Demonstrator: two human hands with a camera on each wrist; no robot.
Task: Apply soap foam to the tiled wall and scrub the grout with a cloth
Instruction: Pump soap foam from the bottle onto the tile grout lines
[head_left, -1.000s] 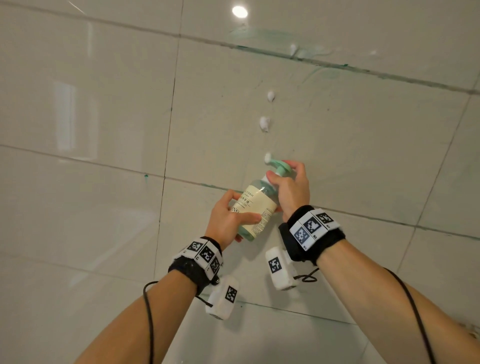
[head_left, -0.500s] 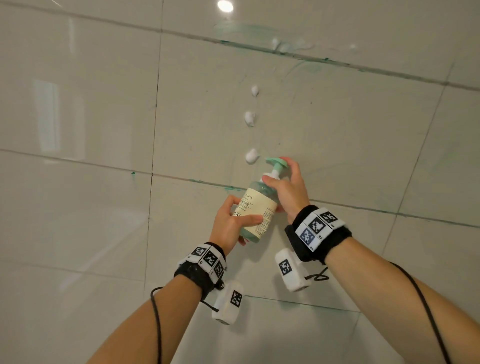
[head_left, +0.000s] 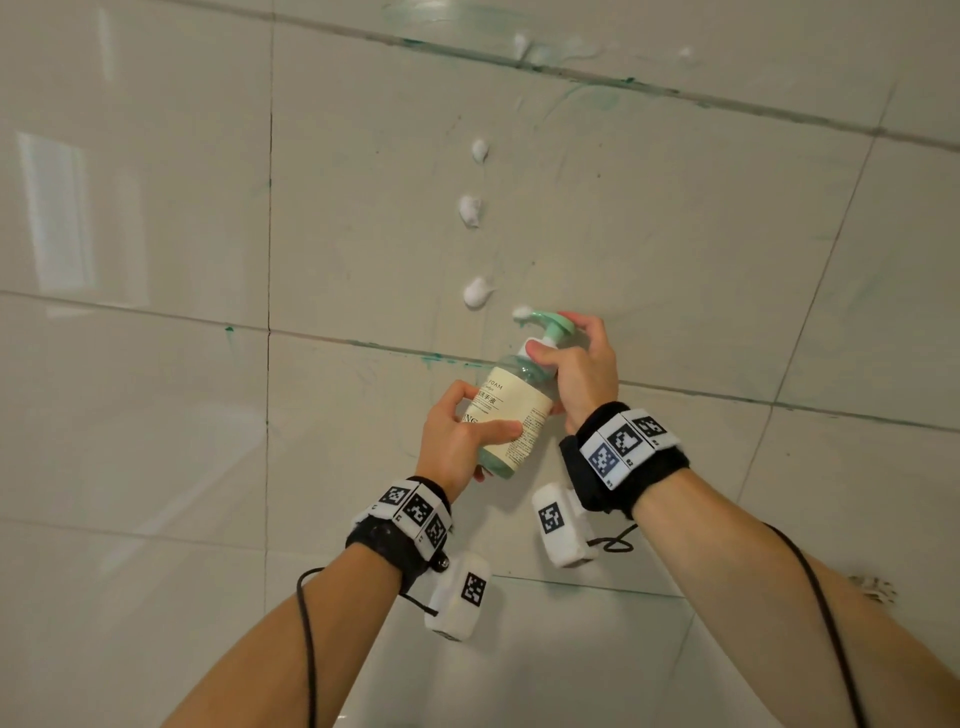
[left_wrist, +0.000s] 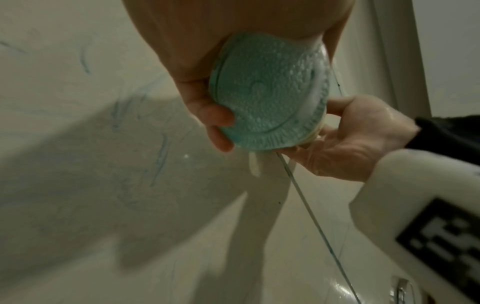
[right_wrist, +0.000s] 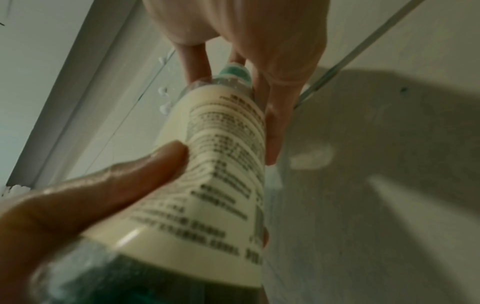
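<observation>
A foam soap bottle (head_left: 514, 413) with a cream label and green pump head (head_left: 553, 323) is held tilted against the pale tiled wall (head_left: 675, 234). My left hand (head_left: 460, 434) grips the bottle's lower body; its green base (left_wrist: 267, 92) fills the left wrist view. My right hand (head_left: 576, 369) curls round the neck with fingers over the pump head. In the right wrist view the bottle (right_wrist: 221, 174) runs away from the camera. White foam sits at the nozzle (head_left: 521, 313). Three foam dabs (head_left: 475, 292) line up above it. No cloth is in view.
Green-stained grout lines (head_left: 405, 351) cross the wall, one just behind the bottle, another higher up (head_left: 571, 73) with smeared foam. A vertical grout line (head_left: 270, 208) runs at the left. A metal fitting (left_wrist: 401, 290) shows low in the left wrist view.
The bottle and both hands have moved down the wall. A third foam dab was left on the tile, and fresh foam now shows at the nozzle.
</observation>
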